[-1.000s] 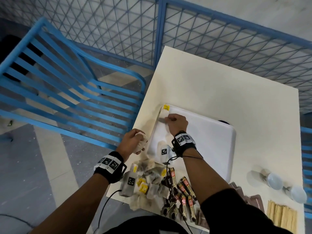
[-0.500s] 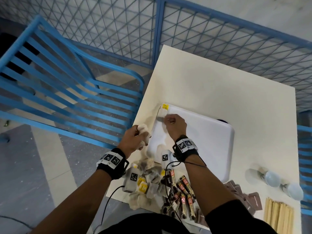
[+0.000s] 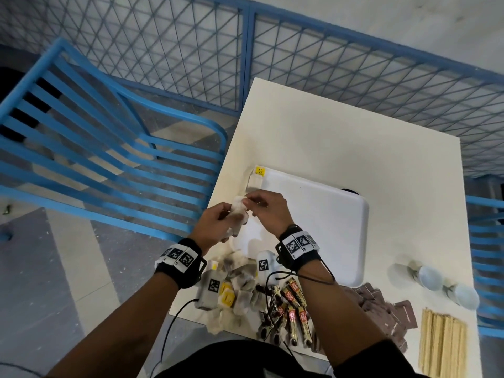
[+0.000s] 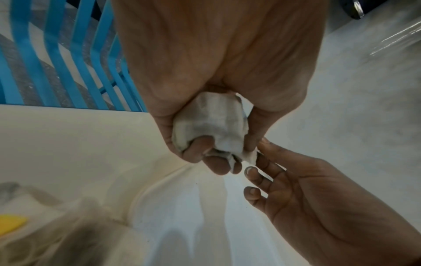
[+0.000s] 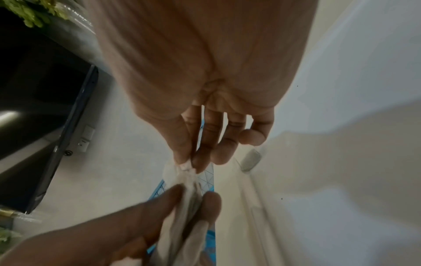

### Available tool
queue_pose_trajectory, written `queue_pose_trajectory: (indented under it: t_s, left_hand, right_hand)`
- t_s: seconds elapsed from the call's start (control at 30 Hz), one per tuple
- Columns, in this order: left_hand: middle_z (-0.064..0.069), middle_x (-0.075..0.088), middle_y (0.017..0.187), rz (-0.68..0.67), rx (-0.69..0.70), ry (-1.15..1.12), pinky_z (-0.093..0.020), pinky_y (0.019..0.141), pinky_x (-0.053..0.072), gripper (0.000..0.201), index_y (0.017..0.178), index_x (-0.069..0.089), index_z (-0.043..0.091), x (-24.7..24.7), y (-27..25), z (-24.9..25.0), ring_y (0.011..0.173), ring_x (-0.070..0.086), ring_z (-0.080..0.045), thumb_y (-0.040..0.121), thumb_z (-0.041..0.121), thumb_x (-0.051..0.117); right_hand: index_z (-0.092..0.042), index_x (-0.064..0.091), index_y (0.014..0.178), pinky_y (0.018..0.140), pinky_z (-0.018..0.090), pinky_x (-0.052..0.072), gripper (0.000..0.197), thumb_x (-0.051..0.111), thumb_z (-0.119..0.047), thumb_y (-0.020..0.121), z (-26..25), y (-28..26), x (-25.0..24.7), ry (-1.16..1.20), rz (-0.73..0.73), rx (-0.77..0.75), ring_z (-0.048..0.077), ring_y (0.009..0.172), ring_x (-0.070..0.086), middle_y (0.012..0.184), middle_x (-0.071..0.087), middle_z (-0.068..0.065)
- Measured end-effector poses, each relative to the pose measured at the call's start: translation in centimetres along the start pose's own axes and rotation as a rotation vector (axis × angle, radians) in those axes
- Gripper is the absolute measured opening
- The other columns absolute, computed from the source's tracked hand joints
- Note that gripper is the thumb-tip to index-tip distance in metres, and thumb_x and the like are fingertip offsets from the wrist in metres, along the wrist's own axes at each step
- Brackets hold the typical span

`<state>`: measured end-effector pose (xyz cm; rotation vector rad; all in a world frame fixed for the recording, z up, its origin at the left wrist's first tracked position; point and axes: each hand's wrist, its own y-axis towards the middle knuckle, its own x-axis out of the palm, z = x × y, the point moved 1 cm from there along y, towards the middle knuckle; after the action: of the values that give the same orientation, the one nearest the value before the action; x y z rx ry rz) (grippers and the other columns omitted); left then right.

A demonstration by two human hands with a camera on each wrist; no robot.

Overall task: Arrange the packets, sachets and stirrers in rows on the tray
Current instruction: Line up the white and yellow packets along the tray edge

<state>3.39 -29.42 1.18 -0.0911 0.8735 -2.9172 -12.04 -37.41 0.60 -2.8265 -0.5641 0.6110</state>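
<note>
My left hand (image 3: pixel 218 222) clutches a bunch of soft white tea sachets (image 4: pixel 212 124) while my right hand (image 3: pixel 268 211) pinches one corner; pulling may drag several out over the white plastic tray's (image 3: pixel 327 214) near-left corner.

tea bags (image 3: pixel 237 214): white, bunched, held | tray (image 3: pixel 321 222): apparently one bag

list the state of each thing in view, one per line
left hand: grips a bunch of tea bags
right hand: pinches one bag's corner
tray: one tea bag laid at its far left corner
stirrers: bundled, off tray
coffee sachets: piled, off tray
</note>
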Motion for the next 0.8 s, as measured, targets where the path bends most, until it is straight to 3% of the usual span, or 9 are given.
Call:
queue_pose_trajectory:
  t_s: [0.17, 0.33, 0.47, 0.57, 0.67, 0.8]
  left_hand:
    - [-0.012, 0.065, 0.074, 0.014, 0.028, -0.004, -0.027, 0.052, 0.036, 0.031, 0.095, 0.071, 0.007, 0.0, -0.6, -0.1, 0.061, 0.052, -0.020, 0.089, 0.038, 0.070]
    - [-0.010, 0.060, 0.066, 0.012, 0.033, 0.034, -0.027, 0.051, 0.036, 0.021, 0.090, 0.072, 0.008, 0.1, -1.0, -0.3, 0.062, 0.048, -0.022, 0.089, 0.030, 0.069]
    - [-0.011, 0.061, 0.065, 0.029, 0.025, 0.036, -0.029, 0.053, 0.036, 0.025, 0.091, 0.073, 0.008, 0.1, -1.1, -0.3, 0.062, 0.050, -0.023, 0.089, 0.033, 0.068]
    - [-0.013, 0.062, 0.065, 0.041, 0.031, 0.038, -0.028, 0.051, 0.036, 0.020, 0.093, 0.072, 0.005, 0.2, -1.0, -0.3, 0.061, 0.051, -0.024, 0.096, 0.024, 0.067]
    - [-0.015, 0.062, 0.066, 0.057, 0.033, 0.013, -0.028, 0.051, 0.036, 0.017, 0.095, 0.070, 0.002, 0.3, -0.8, -0.3, 0.059, 0.050, -0.022, 0.098, 0.018, 0.065]
    - [-0.019, 0.063, 0.068, 0.077, 0.028, 0.004, -0.028, 0.050, 0.038, 0.014, 0.095, 0.071, 0.003, 0.1, -0.7, -0.6, 0.060, 0.052, -0.024, 0.099, 0.015, 0.064]
  right_hand:
    - [-0.025, 0.074, 0.095, 0.073, 0.027, 0.054, 0.008, 0.075, -0.023, 0.087, -0.2, -0.6, 0.0, 0.031, 0.020, 0.022, 0.007, 0.066, 0.063, 0.084, 0.073, -0.002]
    - [-0.024, 0.073, 0.090, 0.077, 0.029, 0.056, 0.003, 0.075, -0.023, 0.087, -0.8, -1.2, -0.1, -0.033, 0.045, -0.018, 0.009, 0.073, 0.064, 0.085, 0.073, -0.006]
    - [-0.027, 0.071, 0.087, 0.080, 0.034, 0.058, 0.007, 0.074, -0.020, 0.087, -0.8, -1.0, 0.1, -0.006, 0.096, -0.003, 0.011, 0.076, 0.065, 0.093, 0.075, -0.006]
    - [-0.023, 0.072, 0.095, 0.080, 0.034, 0.057, 0.005, 0.072, -0.023, 0.089, -0.8, -1.1, 0.4, 0.026, 0.095, 0.008, 0.011, 0.074, 0.065, 0.095, 0.074, -0.006]
    - [-0.021, 0.070, 0.106, 0.081, 0.028, 0.056, 0.020, 0.074, -0.030, 0.088, -0.5, -1.2, 0.5, 0.027, 0.074, 0.081, 0.009, 0.081, 0.067, 0.092, 0.072, -0.008]
    - [-0.025, 0.067, 0.090, 0.081, 0.035, 0.059, 0.011, 0.075, -0.031, 0.085, 0.6, -1.4, 1.1, -0.013, 0.028, 0.156, 0.014, 0.081, 0.070, 0.085, 0.073, -0.006]
